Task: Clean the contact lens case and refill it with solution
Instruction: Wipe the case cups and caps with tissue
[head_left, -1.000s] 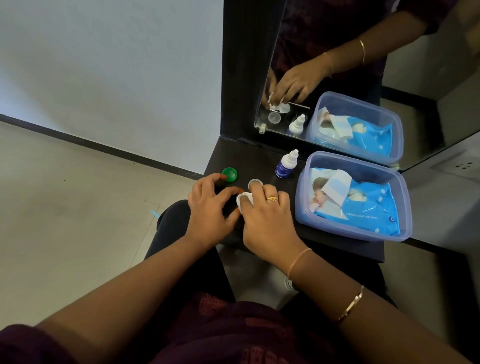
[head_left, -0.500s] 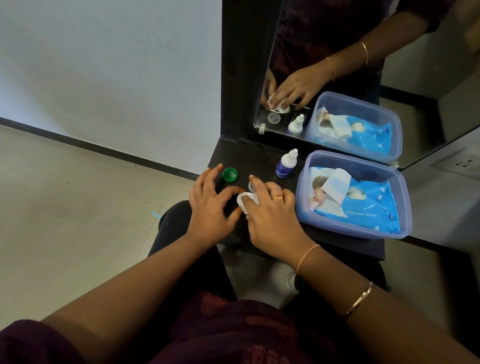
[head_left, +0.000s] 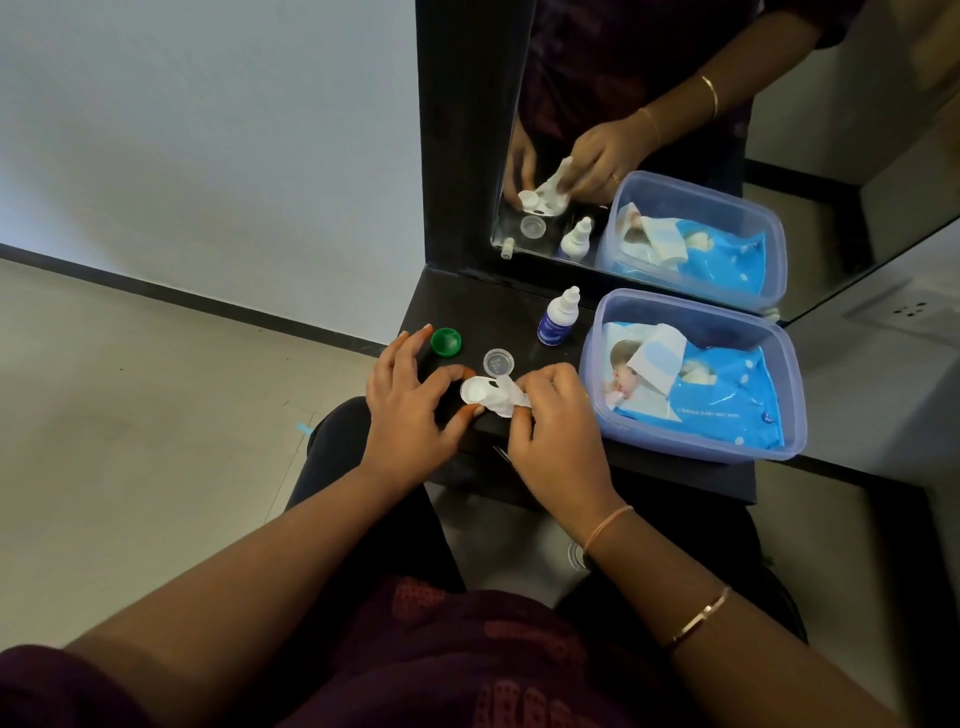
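The white contact lens case (head_left: 474, 390) rests on the dark shelf (head_left: 493, 322) near its front edge, pinched at its left well between thumb and forefinger of my left hand (head_left: 410, 405). My right hand (head_left: 550, 431) grips a white wet wipe (head_left: 511, 397) that is pushed into the case's right side. A green cap (head_left: 446, 342) lies to the left on the shelf, and a clear cap (head_left: 499, 362) sits just behind the case. The small solution bottle (head_left: 557, 318), white with a blue label, stands upright further back.
A translucent blue tub (head_left: 779, 384) holding a blue pack of wet wipes (head_left: 722, 400) fills the shelf's right part. A mirror (head_left: 649, 130) rises behind and repeats the scene. Left of the shelf are pale floor and a white wall.
My right hand has drawn back toward me, which uncovers the case and the clear cap. The wipe now twists in the case's right side. My left hand keeps its pinch.
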